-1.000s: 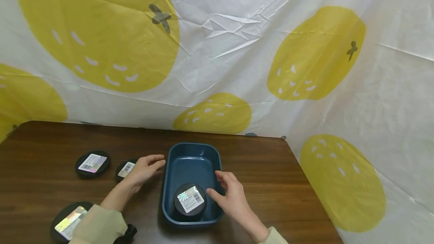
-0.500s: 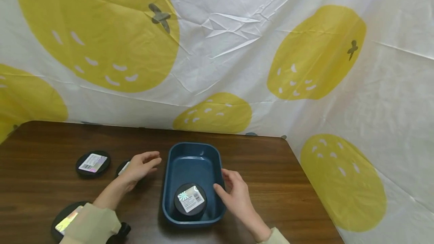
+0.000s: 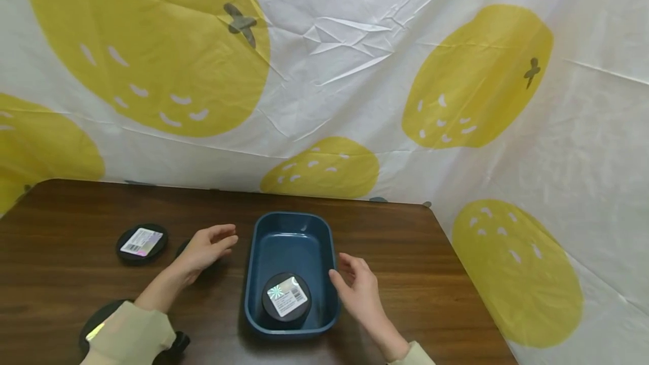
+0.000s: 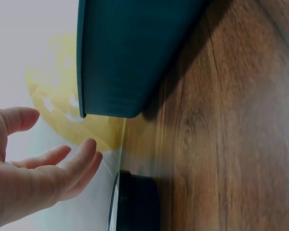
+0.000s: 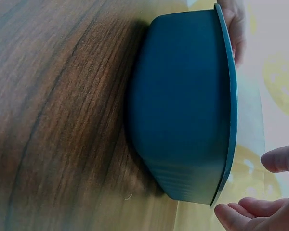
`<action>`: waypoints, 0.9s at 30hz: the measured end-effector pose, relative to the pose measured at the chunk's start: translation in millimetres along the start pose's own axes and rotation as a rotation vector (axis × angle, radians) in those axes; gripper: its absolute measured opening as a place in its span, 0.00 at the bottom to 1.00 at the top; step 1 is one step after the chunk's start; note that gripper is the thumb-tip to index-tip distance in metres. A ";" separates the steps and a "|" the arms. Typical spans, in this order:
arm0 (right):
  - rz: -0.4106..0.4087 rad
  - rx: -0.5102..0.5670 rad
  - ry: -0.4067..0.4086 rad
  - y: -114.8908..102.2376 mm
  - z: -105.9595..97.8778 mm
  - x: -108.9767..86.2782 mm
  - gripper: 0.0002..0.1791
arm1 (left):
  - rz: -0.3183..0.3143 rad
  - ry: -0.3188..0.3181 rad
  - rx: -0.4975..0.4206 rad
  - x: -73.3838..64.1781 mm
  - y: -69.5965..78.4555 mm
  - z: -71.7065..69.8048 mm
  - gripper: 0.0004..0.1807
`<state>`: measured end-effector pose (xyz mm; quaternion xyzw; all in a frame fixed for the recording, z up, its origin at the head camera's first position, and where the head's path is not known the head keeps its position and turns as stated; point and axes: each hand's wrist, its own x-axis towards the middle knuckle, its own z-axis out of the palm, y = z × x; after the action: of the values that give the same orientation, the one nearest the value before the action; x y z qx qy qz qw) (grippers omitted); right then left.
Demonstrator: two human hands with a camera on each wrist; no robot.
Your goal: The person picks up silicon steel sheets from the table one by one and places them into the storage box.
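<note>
A deep blue rectangular tray (image 3: 290,251) rests on the wooden table. Inside, at its near end, lies a round black container (image 3: 274,313) with a white barcode label. My left hand (image 3: 205,251) hovers left of the tray, fingers relaxed and apart from it, partly covering another black round container (image 3: 183,246). In the left wrist view, that hand holds nothing and the tray wall (image 4: 130,53) stands beyond it. At the tray's right rim my right hand (image 3: 361,290) has loosely bent fingers; the right wrist view shows them holding nothing, close to the rim (image 5: 232,110).
Another labelled black round container (image 3: 142,244) lies at the back left of the table (image 3: 395,241). A larger one (image 3: 98,320) is partly hidden under the left sleeve. Behind and to the right hangs a white cloth (image 3: 350,89) printed with yellow fruit.
My left hand has drawn away from the tray to the left, covering more of the container beneath it. My right hand has moved outward to the right, from over the rim to beside it.
</note>
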<state>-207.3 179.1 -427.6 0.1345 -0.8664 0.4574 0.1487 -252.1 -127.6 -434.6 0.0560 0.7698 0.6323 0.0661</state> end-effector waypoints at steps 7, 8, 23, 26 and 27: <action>0.023 -0.010 -0.017 0.8 -3.5 -4.3 0.20 | 0.040 0.010 0.037 0.0 2.7 -5.2 0.27; 0.026 -0.013 -0.018 1.7 -3.7 -5.0 0.20 | 0.048 0.012 0.047 -0.1 3.4 -6.2 0.27; 0.115 0.017 -0.035 11.4 -4.4 -8.7 0.20 | 0.044 0.066 0.211 -3.0 11.0 -27.7 0.37; 0.118 0.021 -0.041 12.2 -4.7 -9.9 0.20 | 0.041 0.078 0.224 -3.9 10.8 -31.5 0.38; 0.118 0.017 -0.043 12.4 -4.9 -10.3 0.20 | 0.039 0.083 0.229 -4.5 10.9 -32.5 0.38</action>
<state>-201.8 191.0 -438.2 0.0942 -0.8718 0.4699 0.1015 -253.3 -157.7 -417.6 0.0521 0.8377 0.5434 0.0152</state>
